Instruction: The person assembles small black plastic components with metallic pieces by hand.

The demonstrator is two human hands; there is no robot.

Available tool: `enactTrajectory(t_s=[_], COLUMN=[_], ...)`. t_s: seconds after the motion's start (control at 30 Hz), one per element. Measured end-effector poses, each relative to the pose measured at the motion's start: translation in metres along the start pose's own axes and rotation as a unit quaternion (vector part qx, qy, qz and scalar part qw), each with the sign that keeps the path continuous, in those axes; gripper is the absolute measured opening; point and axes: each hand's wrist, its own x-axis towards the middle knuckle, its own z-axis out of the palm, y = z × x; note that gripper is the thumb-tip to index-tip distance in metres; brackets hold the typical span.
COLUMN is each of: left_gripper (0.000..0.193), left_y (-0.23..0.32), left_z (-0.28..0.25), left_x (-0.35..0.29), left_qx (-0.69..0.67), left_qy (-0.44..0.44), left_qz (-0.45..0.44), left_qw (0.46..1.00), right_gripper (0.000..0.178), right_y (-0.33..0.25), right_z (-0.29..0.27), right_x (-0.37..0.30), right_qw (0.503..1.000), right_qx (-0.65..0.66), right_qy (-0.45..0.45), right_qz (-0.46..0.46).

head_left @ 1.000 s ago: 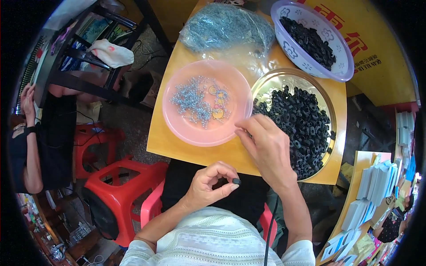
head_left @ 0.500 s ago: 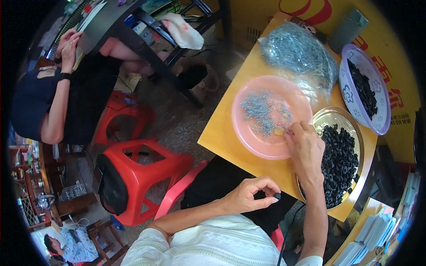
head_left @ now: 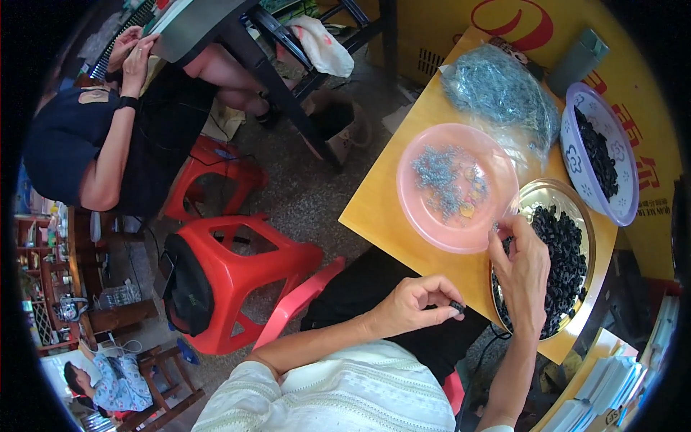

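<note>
Between the thumb and index fingertips of my left hand (head_left: 421,306) is a small black part (head_left: 457,307), held in front of my lap. My right hand (head_left: 522,266) is closed in a pinch at the near right rim of a pink plastic bowl (head_left: 432,234). A tiny silvery metal piece (head_left: 495,227) shows at its fingertips, too small to make out fully. Many fine silvery metal pieces (head_left: 437,173) lie in the bowl, with a few yellowish rings. Beside and partly under my right hand, a round golden tray (head_left: 589,281) bears a heap of small black parts (head_left: 565,259).
A clear bag of silvery pieces (head_left: 497,86) lies on the yellow tabletop (head_left: 378,205). Behind the tray stands a purple-rimmed bowl (head_left: 572,137) of black pieces. Red stools (head_left: 237,288) are at left. A co-worker (head_left: 79,151) sits at a dark table.
My right hand has drawn back from inside the pink bowl to its near right rim. The left hand stays near my lap with the black part. The whole view has shifted slightly.
</note>
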Motion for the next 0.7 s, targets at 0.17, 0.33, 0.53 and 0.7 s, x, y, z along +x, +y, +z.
enactTrajectory(t_s=[0.17,0.33,0.53,0.7], left_gripper=[0.018,0.019,0.021,0.021], left_y=[0.006,0.0,0.004,0.007], left_z=[0.002,0.002,0.002,0.003], left_x=[0.005,0.002,0.0,0.001], left_qx=[-0.046,-0.037,0.005,0.016], left_qy=[0.028,0.053,0.062,0.079], left_qz=[0.005,0.0,0.003,-0.005], left_qw=[0.999,0.998,0.998,0.997], right_gripper=[0.016,0.017,0.015,0.011], right_y=[0.007,0.007,0.001,-0.003], right_z=[0.011,0.013,0.006,-0.001], right_x=[-0.006,0.0,0.004,0.004], right_qw=[0.999,0.999,0.996,0.995], right_qx=[0.029,0.024,0.023,0.089], right_qy=[0.02,0.02,0.057,0.04], right_qz=[-0.003,-0.022,-0.064,-0.029])
